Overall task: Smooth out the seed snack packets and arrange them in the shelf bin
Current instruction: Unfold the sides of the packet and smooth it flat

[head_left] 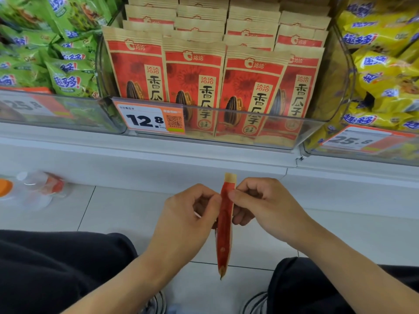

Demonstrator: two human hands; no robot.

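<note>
Seed packet (pixel 224 225) hangs edge-on betw. both hands, low in front of the shelf bin (pixel 313 130), well apart from it. Left hand (pixel 188 220) & right hand (pixel 260 205) each pinch its upper part, prob. to flatten creases; fingertip contact partly hidden.

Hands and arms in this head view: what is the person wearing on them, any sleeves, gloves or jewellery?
Nothing shows on them. The left hand and right hand are bare, with no gloves, rings or watch in view, and both forearms are uncovered as far as the picture's edge, so no sleeves appear. The fingers have short, plain nails.
</note>
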